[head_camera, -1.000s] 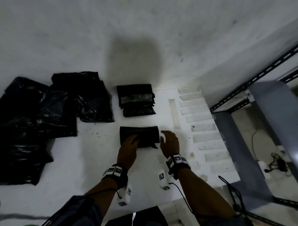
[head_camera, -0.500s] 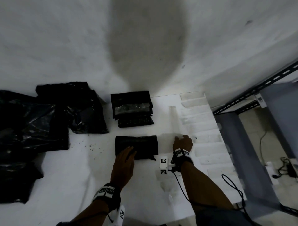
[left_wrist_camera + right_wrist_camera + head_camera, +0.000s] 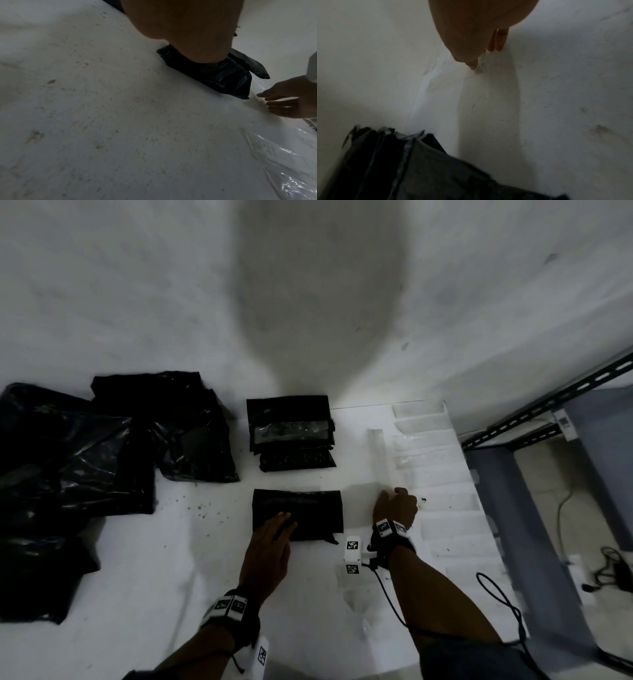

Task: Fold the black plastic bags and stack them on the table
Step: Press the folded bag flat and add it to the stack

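Observation:
A folded black bag (image 3: 301, 508) (image 3: 223, 79) lies on the white table (image 3: 171, 559). My left hand (image 3: 279, 529) (image 3: 188, 33) rests flat on its near left part, fingers straight. My right hand (image 3: 395, 503) (image 3: 288, 102) (image 3: 481, 40) is off the bag, to its right, fingertips down on a clear plastic strip (image 3: 435, 75); no pinch shows. A stack of folded black bags (image 3: 291, 433) (image 3: 402, 169) sits just behind. Unfolded black bags (image 3: 85, 457) are heaped at the left.
Rows of clear strips (image 3: 442, 474) cover the table's right part up to its edge. Beyond it stand a grey metal rack (image 3: 534, 508) and cables on the floor (image 3: 613, 566). A white wall (image 3: 308, 285) rises behind the table.
My right hand has left the folded bag's right edge and moved right onto the clear strips. My left hand stays on the bag.

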